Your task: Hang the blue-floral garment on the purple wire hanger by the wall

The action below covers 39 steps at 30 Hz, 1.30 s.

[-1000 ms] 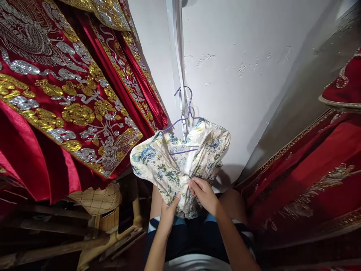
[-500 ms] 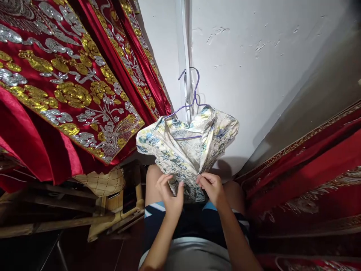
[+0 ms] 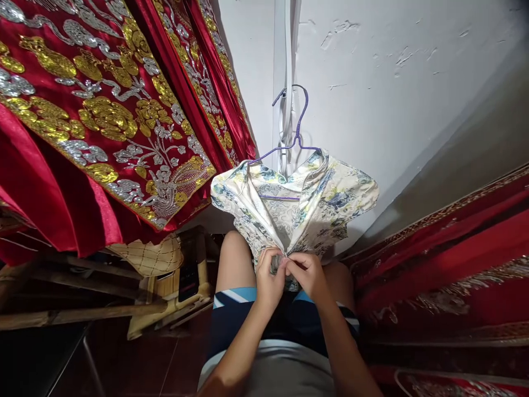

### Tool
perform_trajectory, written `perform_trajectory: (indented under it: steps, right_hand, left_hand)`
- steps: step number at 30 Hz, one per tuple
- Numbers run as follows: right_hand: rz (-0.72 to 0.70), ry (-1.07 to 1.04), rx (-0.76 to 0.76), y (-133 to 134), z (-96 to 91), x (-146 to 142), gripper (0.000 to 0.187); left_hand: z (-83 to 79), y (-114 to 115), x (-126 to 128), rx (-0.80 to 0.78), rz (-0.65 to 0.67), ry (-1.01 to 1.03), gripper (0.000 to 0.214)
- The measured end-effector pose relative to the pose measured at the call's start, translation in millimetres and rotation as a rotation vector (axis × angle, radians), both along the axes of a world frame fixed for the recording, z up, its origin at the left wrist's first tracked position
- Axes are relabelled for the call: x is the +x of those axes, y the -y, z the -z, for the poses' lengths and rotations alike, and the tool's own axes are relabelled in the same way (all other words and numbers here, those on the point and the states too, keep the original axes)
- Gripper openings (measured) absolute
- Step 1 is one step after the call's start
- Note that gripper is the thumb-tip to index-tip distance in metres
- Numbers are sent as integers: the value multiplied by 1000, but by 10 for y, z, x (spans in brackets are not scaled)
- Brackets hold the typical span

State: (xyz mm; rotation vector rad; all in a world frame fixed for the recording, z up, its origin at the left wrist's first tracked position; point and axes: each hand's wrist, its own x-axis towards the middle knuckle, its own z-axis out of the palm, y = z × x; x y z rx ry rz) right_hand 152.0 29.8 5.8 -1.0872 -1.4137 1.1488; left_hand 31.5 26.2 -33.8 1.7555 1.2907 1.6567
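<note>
A short-sleeved floral shirt (image 3: pixel 343 201), cream with blue and yellow print, hangs on a purple hanger (image 3: pixel 298 129) in front of me. Its front lies open in a V that narrows down to my fingers. At the bottom of that V, my left hand (image 3: pixel 270 273) pinches the left front edge. My right hand (image 3: pixel 306 273) pinches the right edge right beside it, and the fingertips of both hands meet. Any button or zipper between them is too small to make out. The lower part of the shirt is hidden behind my hands.
Red cloth with gold and silver sequins (image 3: pixel 111 121) hangs at the left, over a bamboo chair (image 3: pixel 152 309). More red fabric (image 3: pixel 463 264) drapes along the right. A white wall (image 3: pixel 363 94) with a vertical strip (image 3: pixel 285 60) stands behind the hanger. My knees are under the shirt.
My left hand has moved right and closed on the shirt's front edge beside my right hand. The shirt's right side has spread outward, and the view has shifted slightly.
</note>
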Motion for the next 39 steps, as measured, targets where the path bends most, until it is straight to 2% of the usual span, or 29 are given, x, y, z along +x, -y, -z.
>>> perform_trajectory:
  steps: [6, 11, 16, 21, 26, 29, 32, 39]
  right_hand:
    - [-19, 35, 4, 28, 19, 69, 29]
    - [9, 10, -19, 36, 70, 130, 27]
    - [-47, -149, -145, 20, 74, 160, 33]
    - [-60, -344, -298, 29, 55, 160, 29]
    - [6, -463, -304, -11, -4, 110, 28]
    - [104, -547, -254, -95, -119, 83, 27]
    - [173, -595, -203, -214, -322, 67, 27]
    - [176, -569, -53, -497, -862, -10, 21]
  left_hand:
    - [-6, 57, 35, -26, 99, 61, 7]
    - [-33, 56, 71, -12, 114, 58, 7]
    - [-50, 67, 80, -13, 111, 29, 7]
    - [-44, 73, 75, -18, 132, 10, 8]
    - [-43, 41, 78, -24, 164, -7, 8]
    - [-44, 19, 84, -29, 174, -28, 10]
    - [-27, -1, 91, -46, 178, -41, 10]
    - [11, -32, 68, -72, 150, -89, 14]
